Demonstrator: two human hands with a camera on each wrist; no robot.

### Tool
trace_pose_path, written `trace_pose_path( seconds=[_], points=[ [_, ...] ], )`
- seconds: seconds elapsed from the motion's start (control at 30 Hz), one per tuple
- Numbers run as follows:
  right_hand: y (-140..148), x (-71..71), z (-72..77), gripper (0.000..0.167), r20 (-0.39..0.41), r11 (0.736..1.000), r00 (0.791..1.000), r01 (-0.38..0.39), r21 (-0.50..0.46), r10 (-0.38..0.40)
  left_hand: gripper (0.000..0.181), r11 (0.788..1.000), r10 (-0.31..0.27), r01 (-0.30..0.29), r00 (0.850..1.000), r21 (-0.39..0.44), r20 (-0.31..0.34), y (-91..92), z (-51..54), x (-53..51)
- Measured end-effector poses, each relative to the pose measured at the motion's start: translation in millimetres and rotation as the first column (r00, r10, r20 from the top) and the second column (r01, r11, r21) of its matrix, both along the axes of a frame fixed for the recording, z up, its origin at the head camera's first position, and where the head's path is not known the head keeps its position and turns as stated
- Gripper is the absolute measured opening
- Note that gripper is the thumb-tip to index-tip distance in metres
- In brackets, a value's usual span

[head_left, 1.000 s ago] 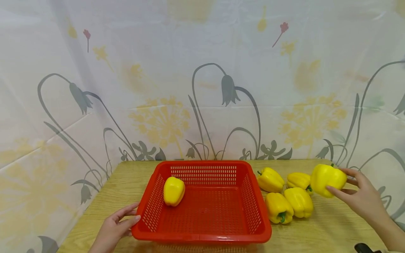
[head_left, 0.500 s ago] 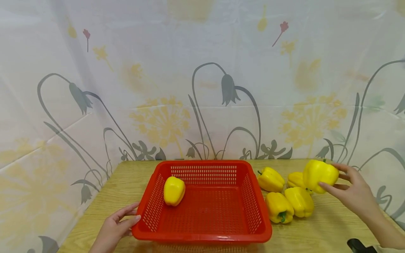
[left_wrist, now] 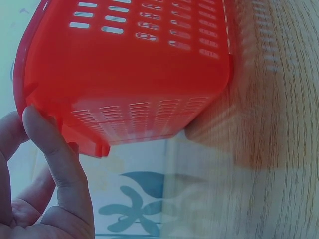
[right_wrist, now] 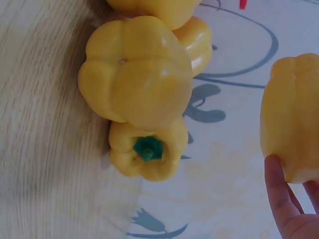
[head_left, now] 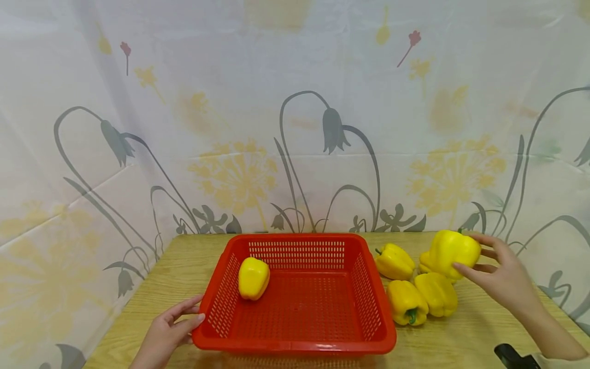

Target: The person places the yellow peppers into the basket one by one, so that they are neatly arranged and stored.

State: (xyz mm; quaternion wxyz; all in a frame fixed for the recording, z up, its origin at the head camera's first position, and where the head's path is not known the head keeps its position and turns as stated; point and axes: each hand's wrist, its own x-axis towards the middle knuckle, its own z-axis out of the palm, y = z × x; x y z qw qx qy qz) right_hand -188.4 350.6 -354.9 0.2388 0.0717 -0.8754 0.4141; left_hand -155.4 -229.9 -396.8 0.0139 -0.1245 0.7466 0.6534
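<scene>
My right hand [head_left: 502, 277] holds a yellow bell pepper [head_left: 454, 252] up off the table, thumb in front and fingers on its far side. In the right wrist view that same pepper [right_wrist: 294, 119] shows at the right edge. Below and left of it, several more yellow bell peppers lie grouped, one [head_left: 435, 293] near the front and another [head_left: 425, 261] partly covered by the held one. At the left, my left hand [head_left: 163, 330] grips the rim of a red plastic basket [head_left: 295, 346] near its front left corner. One yellow bell pepper [head_left: 253, 278] stands inside, toward the basket's left side.
The wood-grain table [head_left: 479, 328] ends against a flower-patterned cloth [head_left: 295, 128]. Two further peppers, a back one [head_left: 395, 261] and a front one [head_left: 406, 302], sit close to the basket's right wall. A black object [head_left: 511, 356] shows by the right sleeve.
My right hand has carried its bell pepper left and slightly up, now over the pepper at the back of the group. The left hand and the basket have stayed in place.
</scene>
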Motion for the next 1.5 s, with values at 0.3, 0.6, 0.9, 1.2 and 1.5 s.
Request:
trace_pose_path(
  seconds=[0.3,0.6,0.9,1.2,1.5],
  points=[
    [-14,-3.0,6.6,0.068,0.019,1.0,1.0,-0.018,0.003,0.018,0.057,1.0,-0.003,0.003,1.0,0.002,-0.001,0.7,-0.1,-0.3],
    [-23,-5.3,10.9,0.068,0.024,0.999,0.999,-0.042,-0.011,0.042,0.057,1.0,-0.002,0.002,1.0,0.006,-0.001,1.3,0.0,-0.1],
    [-37,-10.1,16.5,0.067,-0.023,0.997,0.997,-0.07,-0.013,0.07,0.057,1.0,0.006,-0.006,1.0,-0.005,0.005,0.8,-0.9,-0.2],
    [-52,-14.4,23.6,0.068,0.007,0.995,0.995,-0.096,-0.008,0.096,0.056,1.0,0.002,-0.002,1.0,0.005,-0.002,-0.1,-2.2,-0.6],
    [-65,-21.5,29.1,0.067,0.005,0.988,0.989,-0.147,-0.036,0.148,0.057,1.0,0.002,-0.002,1.0,0.01,-0.002,0.2,-2.6,-0.6]
  ],
)
